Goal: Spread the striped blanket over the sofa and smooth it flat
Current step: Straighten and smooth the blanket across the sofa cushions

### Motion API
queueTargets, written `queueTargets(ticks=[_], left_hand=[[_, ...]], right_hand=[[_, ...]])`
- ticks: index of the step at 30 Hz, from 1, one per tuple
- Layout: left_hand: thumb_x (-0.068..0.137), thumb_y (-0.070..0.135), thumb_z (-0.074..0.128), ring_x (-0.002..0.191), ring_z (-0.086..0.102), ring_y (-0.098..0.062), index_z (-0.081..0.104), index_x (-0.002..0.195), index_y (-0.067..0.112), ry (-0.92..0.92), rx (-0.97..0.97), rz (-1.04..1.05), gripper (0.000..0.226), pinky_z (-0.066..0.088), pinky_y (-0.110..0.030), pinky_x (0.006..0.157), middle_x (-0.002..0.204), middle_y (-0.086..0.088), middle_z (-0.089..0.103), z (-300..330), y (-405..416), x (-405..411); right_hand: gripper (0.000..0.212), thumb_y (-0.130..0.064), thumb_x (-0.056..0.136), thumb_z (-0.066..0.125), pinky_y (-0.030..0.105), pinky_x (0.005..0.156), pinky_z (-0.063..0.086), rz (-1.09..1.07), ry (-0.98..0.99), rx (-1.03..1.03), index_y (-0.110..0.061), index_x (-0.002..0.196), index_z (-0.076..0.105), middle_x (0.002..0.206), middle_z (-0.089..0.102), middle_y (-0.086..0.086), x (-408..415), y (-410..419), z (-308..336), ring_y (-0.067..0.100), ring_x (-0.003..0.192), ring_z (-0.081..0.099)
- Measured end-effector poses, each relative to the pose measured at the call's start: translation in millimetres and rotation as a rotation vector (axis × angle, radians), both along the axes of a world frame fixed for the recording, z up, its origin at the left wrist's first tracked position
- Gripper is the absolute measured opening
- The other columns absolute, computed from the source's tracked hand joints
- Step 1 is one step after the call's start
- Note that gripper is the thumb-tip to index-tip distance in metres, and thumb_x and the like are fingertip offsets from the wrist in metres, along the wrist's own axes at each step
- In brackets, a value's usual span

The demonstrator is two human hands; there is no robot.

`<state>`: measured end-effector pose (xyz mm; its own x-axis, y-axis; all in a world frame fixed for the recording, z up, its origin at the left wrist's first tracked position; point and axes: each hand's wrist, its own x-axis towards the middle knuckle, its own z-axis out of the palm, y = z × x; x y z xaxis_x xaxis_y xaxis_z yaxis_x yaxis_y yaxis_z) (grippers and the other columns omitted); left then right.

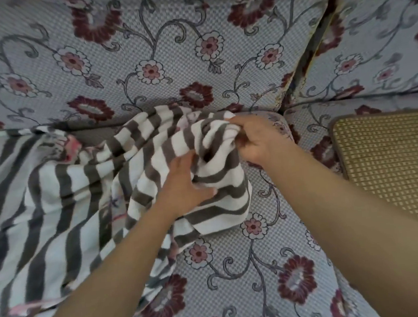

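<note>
Striped blanket [84, 194] bunched, right hand [259, 138] grip pinching edge; left hand [182, 186] clutching fold

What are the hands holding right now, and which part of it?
Both hands hold the striped blanket by its bunched right end: the right hand pinches the upper edge, the left hand grips the folds just below it.

Floral sofa [238, 269] seat carrying rumpled striped blanket [54, 197] from nine o'clock to centre, woven mat [393, 167] at three o'clock.
</note>
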<state>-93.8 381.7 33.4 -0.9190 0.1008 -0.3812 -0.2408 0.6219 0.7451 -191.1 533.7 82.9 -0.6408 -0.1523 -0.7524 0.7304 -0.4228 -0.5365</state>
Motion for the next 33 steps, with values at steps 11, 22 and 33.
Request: queueTargets(ticks=[11, 22, 33], left_hand=[[0.1, 0.033, 0.037, 0.094, 0.068, -0.015, 0.071, 0.099, 0.023, -0.02, 0.885, 1.09, 0.036, 0.057, -0.026, 0.078, 0.091, 0.003, 0.075, 27.7, -112.0, -5.6], [0.08, 0.021, 0.056, 0.079, 0.072, -0.013, 0.076, 0.077, 0.015, 0.175, 1.019, 0.891, 0.021, 0.058, -0.024, 0.069, 0.081, -0.002, 0.075, 82.1, -198.1, 60.8], [0.062, 0.02, 0.058, 0.074, 0.072, -0.026, 0.079, 0.077, 0.011, -0.31, 1.013, 0.698, 0.027, 0.06, -0.033, 0.059, 0.085, -0.013, 0.075, 115.0, -125.4, 76.1]], right_hand=[[0.037, 0.011, 0.086, 0.055, 0.034, 0.069, 0.057, 0.344, 0.281, 0.426, -0.01, 0.116, 0.051, 0.118, 0.061, 0.016, -7.2, 8.2, 5.0, 0.024, 0.086, 0.062], [0.087, -0.046, 0.072, 0.069, 0.047, 0.092, 0.049, 1.136, 0.674, 1.035, -0.038, 0.144, 0.022, 0.145, 0.025, 0.011, 51.8, -112.0, -87.4, 0.037, 0.115, 0.05], [0.035, -0.008, 0.099, 0.032, 0.034, 0.075, 0.05, -0.014, 0.371, 0.579, -0.02, 0.126, 0.051, 0.117, 0.062, 0.013, -44.6, -46.9, 6.4, 0.024, 0.081, 0.057]])
